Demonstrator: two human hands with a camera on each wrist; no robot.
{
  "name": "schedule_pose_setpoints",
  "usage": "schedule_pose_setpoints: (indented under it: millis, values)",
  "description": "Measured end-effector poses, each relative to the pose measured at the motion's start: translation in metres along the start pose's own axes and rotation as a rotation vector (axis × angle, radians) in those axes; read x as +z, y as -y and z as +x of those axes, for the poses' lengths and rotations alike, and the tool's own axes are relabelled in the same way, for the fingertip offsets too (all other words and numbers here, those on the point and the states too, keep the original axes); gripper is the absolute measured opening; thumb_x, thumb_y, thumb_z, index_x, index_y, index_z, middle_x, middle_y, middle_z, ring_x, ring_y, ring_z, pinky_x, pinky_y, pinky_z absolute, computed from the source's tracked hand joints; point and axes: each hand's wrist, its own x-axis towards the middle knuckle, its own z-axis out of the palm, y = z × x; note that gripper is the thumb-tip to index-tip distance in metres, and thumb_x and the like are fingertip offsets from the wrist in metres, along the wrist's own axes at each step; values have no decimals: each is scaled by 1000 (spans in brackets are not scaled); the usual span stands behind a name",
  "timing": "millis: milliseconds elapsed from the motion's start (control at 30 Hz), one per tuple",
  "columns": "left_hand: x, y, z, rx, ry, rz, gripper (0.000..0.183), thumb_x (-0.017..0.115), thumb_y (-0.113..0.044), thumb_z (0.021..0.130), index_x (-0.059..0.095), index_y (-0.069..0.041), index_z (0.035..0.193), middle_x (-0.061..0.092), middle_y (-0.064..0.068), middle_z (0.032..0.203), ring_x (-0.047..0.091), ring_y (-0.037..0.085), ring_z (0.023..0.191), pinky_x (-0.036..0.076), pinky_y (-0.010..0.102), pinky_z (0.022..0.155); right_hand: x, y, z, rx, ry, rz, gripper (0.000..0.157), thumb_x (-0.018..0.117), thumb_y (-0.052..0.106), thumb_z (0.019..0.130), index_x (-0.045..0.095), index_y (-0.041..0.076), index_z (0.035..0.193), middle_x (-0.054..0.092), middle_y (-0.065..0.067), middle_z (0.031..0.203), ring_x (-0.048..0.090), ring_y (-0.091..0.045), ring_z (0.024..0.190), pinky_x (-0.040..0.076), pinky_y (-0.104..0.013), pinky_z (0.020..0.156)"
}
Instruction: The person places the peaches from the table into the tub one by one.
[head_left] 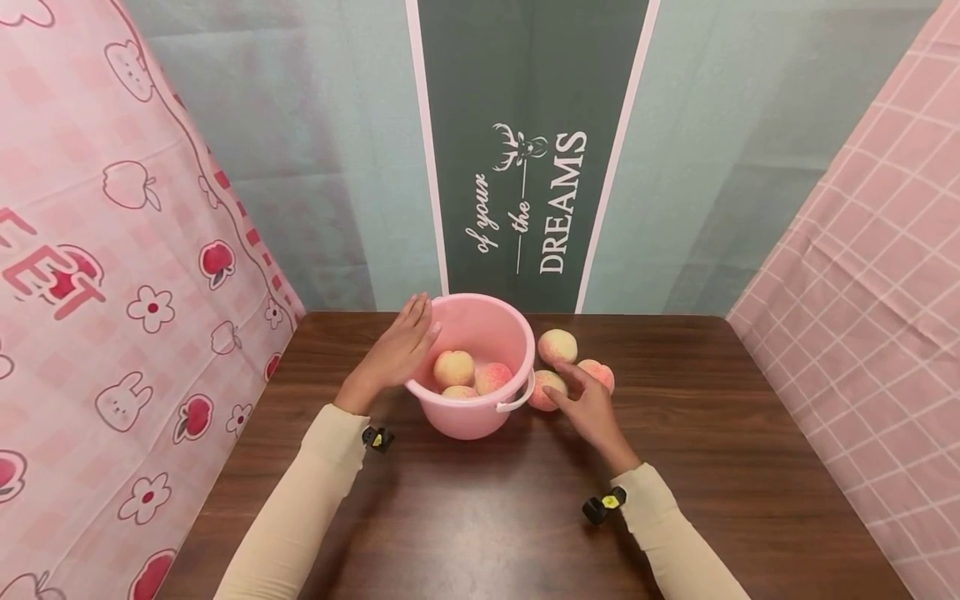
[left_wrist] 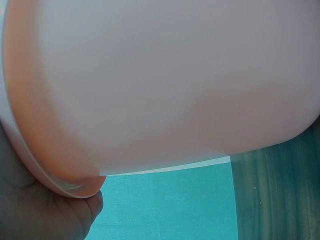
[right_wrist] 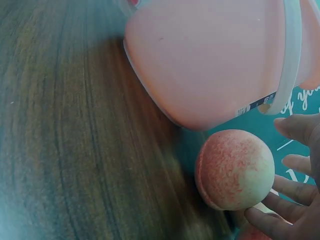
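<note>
A pink bucket point(head_left: 472, 417) with a white handle point(head_left: 517, 396) stands on the table and holds three visible peaches, among them a pale one point(head_left: 453, 367) and a redder one point(head_left: 493, 378). My left hand point(head_left: 401, 343) rests on its left rim with fingers extended; in the left wrist view the hand point(left_wrist: 47, 212) meets the rim, which hides part of it. Right of the bucket, my right hand point(head_left: 592, 408) reaches over the nearest peach point(head_left: 546, 392), its fingers spread. The right wrist view shows this peach point(right_wrist: 235, 170) beside those fingers, not enclosed by them.
Two more peaches lie close by, one behind point(head_left: 557, 346) and one to the right point(head_left: 597, 375). The brown wooden table point(head_left: 465, 533) meets a green printed cloth point(head_left: 525, 167) at the back. Pink patterned cloths hang on the left point(head_left: 172, 358) and right point(head_left: 862, 292).
</note>
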Motion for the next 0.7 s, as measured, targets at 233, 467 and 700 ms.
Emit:
schedule_pose_setpoints:
  millis: [233, 467, 700]
  values:
    - [-1, -1, -1, -7, 1, -9, 66, 24, -42, 111, 11, 1, 160, 5, 18, 169, -3, 32, 156, 12, 49, 124, 2, -3, -2, 21, -12, -30, 56, 82, 11, 87, 59, -5, 136, 60, -25, 137, 60, -40, 124, 54, -52, 93]
    - [0, 0, 0, 0, -3, 3, 67, 23, -42, 111, 11, 2, 160, 5, 19, 169, -2, 34, 156, 12, 49, 124, 5, -5, -1, 9, -12, -52, 58, 83, 7, 85, 59, -6, 136, 59, -27, 137, 57, -40, 128, 56, -52, 91]
    - [0, 0, 1, -1, -5, 4, 67, 23, -43, 111, 12, 3, 160, 6, 19, 169, -1, 35, 156, 13, 50, 124, 5, -9, -6, 27, 25, -169, 65, 84, 20, 86, 56, -1, 141, 62, -20, 137, 60, -34, 115, 50, -54, 101]
